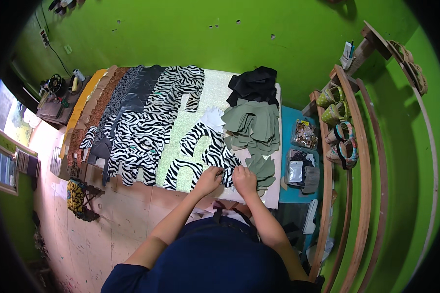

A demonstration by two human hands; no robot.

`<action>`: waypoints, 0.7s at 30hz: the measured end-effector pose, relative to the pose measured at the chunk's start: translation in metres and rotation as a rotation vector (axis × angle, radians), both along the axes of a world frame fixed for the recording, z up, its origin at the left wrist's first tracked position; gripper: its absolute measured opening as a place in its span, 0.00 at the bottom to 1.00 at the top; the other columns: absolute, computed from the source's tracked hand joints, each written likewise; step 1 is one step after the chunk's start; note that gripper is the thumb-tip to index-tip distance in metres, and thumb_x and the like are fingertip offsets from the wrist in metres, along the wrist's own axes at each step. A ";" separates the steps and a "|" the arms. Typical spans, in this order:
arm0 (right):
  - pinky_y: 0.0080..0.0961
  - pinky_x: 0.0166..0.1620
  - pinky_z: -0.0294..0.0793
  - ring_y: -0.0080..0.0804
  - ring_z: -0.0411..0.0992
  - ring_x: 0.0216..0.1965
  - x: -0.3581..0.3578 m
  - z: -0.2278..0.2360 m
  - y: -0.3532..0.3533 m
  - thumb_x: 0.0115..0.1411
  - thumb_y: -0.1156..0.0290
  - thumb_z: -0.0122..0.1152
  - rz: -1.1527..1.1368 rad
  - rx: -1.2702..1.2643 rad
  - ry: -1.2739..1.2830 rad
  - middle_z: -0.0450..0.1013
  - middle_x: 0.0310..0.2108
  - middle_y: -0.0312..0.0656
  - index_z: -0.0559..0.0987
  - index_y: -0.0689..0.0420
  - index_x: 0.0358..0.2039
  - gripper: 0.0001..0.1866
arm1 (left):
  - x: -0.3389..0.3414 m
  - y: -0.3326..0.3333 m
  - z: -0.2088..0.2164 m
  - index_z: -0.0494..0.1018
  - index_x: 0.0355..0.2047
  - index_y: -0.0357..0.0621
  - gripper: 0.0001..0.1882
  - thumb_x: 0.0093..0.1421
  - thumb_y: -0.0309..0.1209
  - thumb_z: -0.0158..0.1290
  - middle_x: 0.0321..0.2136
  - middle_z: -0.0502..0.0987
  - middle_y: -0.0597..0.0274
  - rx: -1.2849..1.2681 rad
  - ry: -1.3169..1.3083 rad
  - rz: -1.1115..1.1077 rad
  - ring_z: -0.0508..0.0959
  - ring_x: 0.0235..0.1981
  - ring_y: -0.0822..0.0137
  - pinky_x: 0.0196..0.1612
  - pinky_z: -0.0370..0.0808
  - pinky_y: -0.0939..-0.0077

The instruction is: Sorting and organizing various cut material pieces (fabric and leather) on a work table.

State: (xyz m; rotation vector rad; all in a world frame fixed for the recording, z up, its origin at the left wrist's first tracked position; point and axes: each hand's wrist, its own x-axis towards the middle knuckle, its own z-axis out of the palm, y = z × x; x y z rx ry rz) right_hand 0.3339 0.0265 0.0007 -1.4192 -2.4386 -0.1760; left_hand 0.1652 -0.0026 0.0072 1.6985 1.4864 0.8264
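At the table's near edge, both hands are closed on a zebra-print cut piece (219, 155), curved like a shoe upper. My left hand (209, 179) pinches its left near end. My right hand (244, 180) grips the right near end, fingers curled. Just left of it lie another curved zebra-print piece (185, 168) and a spread of overlapping zebra-print pieces (141, 144). Beyond the hands sit small white pieces (211, 118). Stacked olive-green pieces (253, 124) rest to the right, with a few more green pieces (260, 171) close to my right hand.
Rows of grey, brown and yellow material (85, 105) cover the table's left side. Black pieces (254, 84) lie at the far right. Right of the table are plastic boxes (303, 166) and a wooden rack (359, 161) with sandals (341, 146). A patterned stool (77, 198) stands at left.
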 end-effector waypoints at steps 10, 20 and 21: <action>0.27 0.30 0.66 0.30 0.67 0.25 -0.027 0.053 -0.009 0.44 0.72 0.57 0.315 0.214 0.208 0.67 0.23 0.35 0.73 0.57 0.26 0.07 | -0.021 -0.009 0.027 0.65 0.46 0.37 0.28 0.63 0.51 0.35 0.34 0.73 0.60 -0.666 -0.964 0.359 0.73 0.37 0.68 0.44 0.68 0.74; 0.34 0.44 0.66 0.44 0.66 0.42 -0.103 0.025 -0.022 0.51 0.59 0.57 -0.044 -0.234 0.494 0.67 0.42 0.46 0.72 0.59 0.42 0.21 | -0.113 -0.016 0.023 0.62 0.47 0.35 0.16 0.57 0.23 0.47 0.34 0.73 0.59 -0.480 -0.738 0.299 0.74 0.33 0.73 0.36 0.74 0.83; 0.34 0.43 0.67 0.45 0.66 0.41 -0.106 0.015 -0.018 0.51 0.57 0.57 -0.113 -0.296 0.602 0.67 0.41 0.48 0.71 0.60 0.43 0.23 | -0.121 -0.015 0.023 0.62 0.47 0.36 0.16 0.58 0.23 0.47 0.34 0.73 0.60 -0.483 -0.702 0.271 0.74 0.33 0.74 0.35 0.73 0.84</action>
